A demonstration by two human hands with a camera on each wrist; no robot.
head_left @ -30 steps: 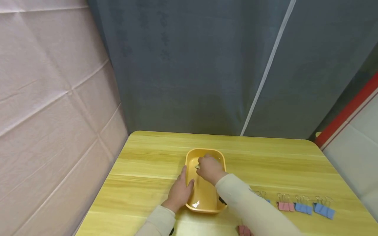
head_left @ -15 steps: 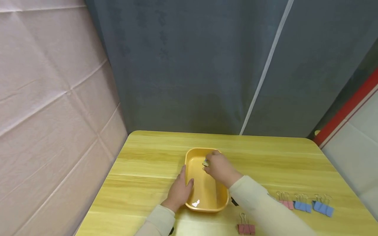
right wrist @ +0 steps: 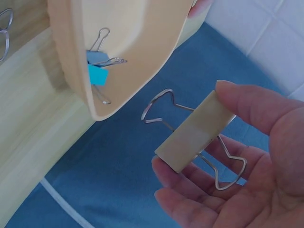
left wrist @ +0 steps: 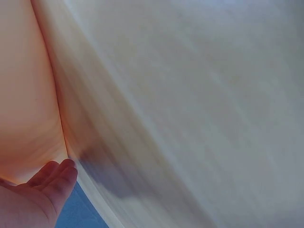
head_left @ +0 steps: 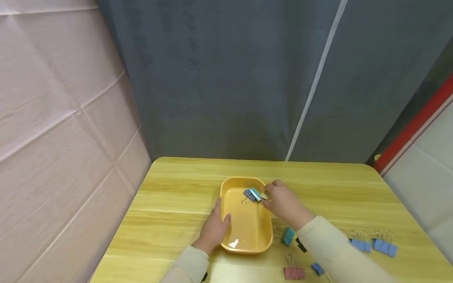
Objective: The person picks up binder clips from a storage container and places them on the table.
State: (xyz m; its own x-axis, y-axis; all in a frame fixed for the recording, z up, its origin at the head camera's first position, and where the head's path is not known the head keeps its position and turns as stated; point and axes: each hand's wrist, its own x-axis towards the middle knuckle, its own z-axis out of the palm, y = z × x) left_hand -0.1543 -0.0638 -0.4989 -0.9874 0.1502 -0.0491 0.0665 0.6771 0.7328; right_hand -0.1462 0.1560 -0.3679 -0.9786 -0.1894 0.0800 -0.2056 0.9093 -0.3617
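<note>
My right hand point(head_left: 284, 200) pinches a pale yellow binder clip point(right wrist: 194, 133) between thumb and fingertips, beside the upper right rim of an orange-yellow tray point(head_left: 242, 232). Both wire handles stick out from the clip in the right wrist view. Inside the tray, near its far right, lie a dark blue binder clip point(head_left: 249, 195) and a light blue binder clip point(head_left: 255, 194), close together. My left hand point(head_left: 213, 228) holds the tray's left wall, thumb over the rim and fingers along the outside. In the left wrist view, its fingers point(left wrist: 59, 183) show beside the tray wall.
On the wooden table point(head_left: 170, 220), right of the tray, lie a teal binder clip point(head_left: 288, 236), a red binder clip point(head_left: 294, 273) and a blue binder clip point(head_left: 317, 269). Farther right are two more blue clips point(head_left: 385, 247), partly beyond my right sleeve. A grey-blue curtain point(head_left: 212, 98) hangs behind.
My right hand has moved right, from over the tray to its right rim, with the yellow clip. Two clips inside the tray are uncovered, as are teal and blue ones on the table.
</note>
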